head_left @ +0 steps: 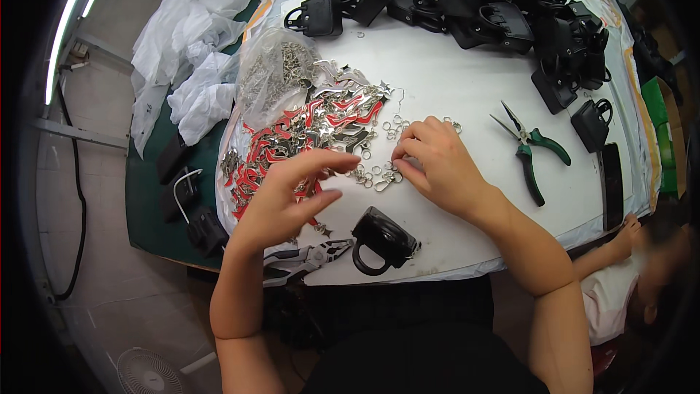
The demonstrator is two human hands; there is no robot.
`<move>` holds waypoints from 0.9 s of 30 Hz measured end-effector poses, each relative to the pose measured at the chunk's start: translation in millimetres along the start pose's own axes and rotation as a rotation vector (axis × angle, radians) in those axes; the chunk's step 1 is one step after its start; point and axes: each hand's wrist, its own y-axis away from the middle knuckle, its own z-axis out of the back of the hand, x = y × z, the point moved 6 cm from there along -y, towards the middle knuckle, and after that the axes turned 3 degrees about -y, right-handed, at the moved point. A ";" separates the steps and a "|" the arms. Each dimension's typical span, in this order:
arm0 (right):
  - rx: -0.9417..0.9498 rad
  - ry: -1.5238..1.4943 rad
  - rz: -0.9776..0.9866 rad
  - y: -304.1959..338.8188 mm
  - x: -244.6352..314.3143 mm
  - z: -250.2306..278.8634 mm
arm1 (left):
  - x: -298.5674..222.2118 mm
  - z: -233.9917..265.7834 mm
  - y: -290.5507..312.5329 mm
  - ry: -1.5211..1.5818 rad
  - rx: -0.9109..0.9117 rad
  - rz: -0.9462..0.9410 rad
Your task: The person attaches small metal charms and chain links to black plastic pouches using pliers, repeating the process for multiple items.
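My left hand [281, 193] hovers over the near edge of a pile of red, black and silver shoe-shaped charms [292, 131], thumb and fingers apart with nothing between them. My right hand [441, 164] is lowered to the tabletop, its thumb and fingertips pinched together beside small metal rings [375, 171] and a silver clasp [386, 181]. What the pinch holds, if anything, is hidden by the fingers. A tiny black handbag [383, 239] lies close in front of me, its handle toward my body. Grey-handled pliers [310, 257] rest to its left.
Green-handled long-nose pliers [529, 147] lie open on the right. Many mini black handbags [481, 7] are heaped along the far side. A clear bag of metal hardware [277, 73] sits behind the charms. White plastic [193, 51] is crumpled at left. Another person's hand [623, 239] shows at right.
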 end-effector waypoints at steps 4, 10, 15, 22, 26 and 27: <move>-0.019 -0.044 0.000 -2.3 4.2 2.9 | 8.4 -0.1 -38.5 -0.385 -0.230 -0.061; -0.007 -0.211 -0.149 1.2 -6.1 5.6 | 16.3 -17.0 -62.2 -0.644 -0.237 -0.110; -0.023 -0.245 -0.124 -0.7 -4.4 9.4 | 19.7 -16.2 -70.3 -0.617 -0.104 0.007; -0.077 -0.254 -0.071 -0.1 -5.2 13.5 | 27.4 -8.2 -56.9 -0.081 -0.061 0.288; -0.020 -0.230 -0.076 0.7 -7.8 12.4 | 32.9 -11.2 -44.4 0.295 -0.077 0.250; 0.051 -0.253 -0.106 0.8 -7.6 10.3 | 28.5 -12.6 -41.9 0.393 -0.109 0.175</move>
